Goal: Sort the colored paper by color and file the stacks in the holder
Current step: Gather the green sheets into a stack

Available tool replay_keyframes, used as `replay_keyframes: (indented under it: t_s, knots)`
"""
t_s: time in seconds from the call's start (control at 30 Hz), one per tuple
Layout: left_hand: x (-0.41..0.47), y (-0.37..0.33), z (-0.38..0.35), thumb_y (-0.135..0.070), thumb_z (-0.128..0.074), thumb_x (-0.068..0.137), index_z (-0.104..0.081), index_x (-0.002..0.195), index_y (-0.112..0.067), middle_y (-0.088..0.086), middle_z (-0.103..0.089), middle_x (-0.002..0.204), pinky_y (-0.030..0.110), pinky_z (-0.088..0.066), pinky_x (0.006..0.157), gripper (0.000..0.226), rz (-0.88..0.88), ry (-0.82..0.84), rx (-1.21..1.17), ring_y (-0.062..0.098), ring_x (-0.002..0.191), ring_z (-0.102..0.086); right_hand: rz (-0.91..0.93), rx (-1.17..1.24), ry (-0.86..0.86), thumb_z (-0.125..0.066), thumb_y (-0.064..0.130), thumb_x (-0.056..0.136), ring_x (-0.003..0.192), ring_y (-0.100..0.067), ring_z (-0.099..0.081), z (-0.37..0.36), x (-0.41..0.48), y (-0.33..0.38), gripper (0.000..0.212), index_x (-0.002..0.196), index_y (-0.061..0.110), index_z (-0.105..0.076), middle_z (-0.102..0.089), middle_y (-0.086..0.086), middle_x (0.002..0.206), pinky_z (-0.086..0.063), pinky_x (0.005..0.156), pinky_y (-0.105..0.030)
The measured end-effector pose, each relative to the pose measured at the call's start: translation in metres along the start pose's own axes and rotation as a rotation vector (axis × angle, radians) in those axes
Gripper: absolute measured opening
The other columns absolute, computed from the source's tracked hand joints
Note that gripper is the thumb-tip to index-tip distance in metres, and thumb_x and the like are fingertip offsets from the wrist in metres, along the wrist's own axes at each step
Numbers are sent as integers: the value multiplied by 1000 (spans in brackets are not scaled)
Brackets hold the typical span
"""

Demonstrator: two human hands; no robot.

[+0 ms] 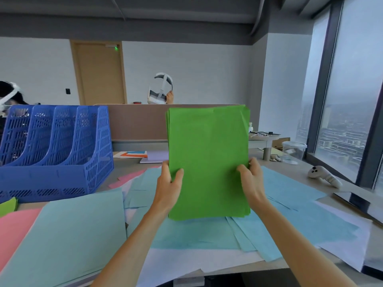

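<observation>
Fingers of left hand, right hand pinch green stack side edges, upright.

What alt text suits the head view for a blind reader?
A left hand and a right hand hold a green paper stack upright by its side edges. Loose sheets, light blue, pink and white, lie on the desk; a blue file holder stands at left.

Behind the green stack, most fingers of the left hand and right hand are hidden; only the thumbs show in front. Far left of the fingers, the frame edge cuts off the holder and a pink sheet. Right of them, the print on the controller is too small to read.
</observation>
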State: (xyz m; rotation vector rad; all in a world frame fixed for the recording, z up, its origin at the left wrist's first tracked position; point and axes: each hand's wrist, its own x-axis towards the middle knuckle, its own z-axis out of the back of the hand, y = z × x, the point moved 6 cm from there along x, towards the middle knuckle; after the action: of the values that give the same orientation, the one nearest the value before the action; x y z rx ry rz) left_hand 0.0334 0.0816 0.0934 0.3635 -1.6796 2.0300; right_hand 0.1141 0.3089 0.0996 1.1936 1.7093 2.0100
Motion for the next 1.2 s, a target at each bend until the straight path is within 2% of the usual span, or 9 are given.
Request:
replay_keyframes:
  t_s: [0.07,0.13,0.2,0.27,0.4,0.6,0.77,1.03,1.2]
  knots:
    - [5,-7,4,-18,-47,99,-39,117,-28,-26,-50,89,9,-37,72,22,-12,-37,-80,-20,73,-48,27,51,-29,-48,3,87,70,-16,-39,1,3,10,12,83,14,-45,-45,1,76,-34,64,-31]
    - [2,-5,1,-17,-50,97,-33,127,-26,-25,-49,112,16,-35,92,36,-9,-9,-105,-18,97,-47,26,57,-32,-50,14,85,71,-16,-41,0,-1,8,5,84,16,-45,-48,1,79,-35,64,-32]
    - [-5,4,-8,-18,-53,95,-25,136,-20,-13,-37,131,23,-26,105,49,25,57,-9,0,119,-39,17,-31,-8,-47,25,76,78,-18,-51,-2,-10,-5,22,94,14,-53,-59,-1,87,-42,68,-33]
    - [-11,12,-14,-19,-51,95,-29,128,-18,-5,-43,129,27,-32,98,40,52,86,78,11,113,-47,28,-54,17,-46,24,73,89,-18,-61,-4,-15,-17,35,104,16,-60,-68,0,98,-49,76,-34]
    - [-1,-3,-8,-15,-46,98,-33,123,-17,-1,-54,100,30,-36,73,28,-30,-21,113,14,76,-52,81,-14,9,-49,11,79,98,-20,-63,-5,-10,-10,33,109,19,-61,-69,2,102,-52,84,-36]
    - [9,-38,8,-24,-49,97,-36,103,-13,4,-47,80,38,-41,64,18,-233,-199,306,22,65,-46,199,52,-19,-51,1,83,97,-20,-63,-3,-1,24,33,108,21,-59,-69,4,100,-53,82,-36]
    - [0,-27,8,-50,-50,93,-30,137,-9,8,-61,97,41,-46,79,64,-100,-152,471,35,97,-59,182,-9,-22,-51,4,81,95,-21,-63,-1,-11,6,31,107,20,-60,-68,3,99,-53,85,-44]
    - [15,-20,12,-64,-49,86,-45,111,-17,4,-61,75,41,-51,66,53,-115,-204,454,31,72,-59,157,-35,-15,-52,6,87,93,-22,-64,0,-8,9,25,100,24,-61,-70,4,96,-54,83,-46]
    - [16,-34,10,-48,-53,93,-37,90,-13,-4,-35,58,34,-29,50,39,-196,-202,387,22,53,-37,190,-30,-7,-49,5,89,84,-26,-61,-4,-11,19,23,101,22,-60,-69,-2,89,-52,77,-43]
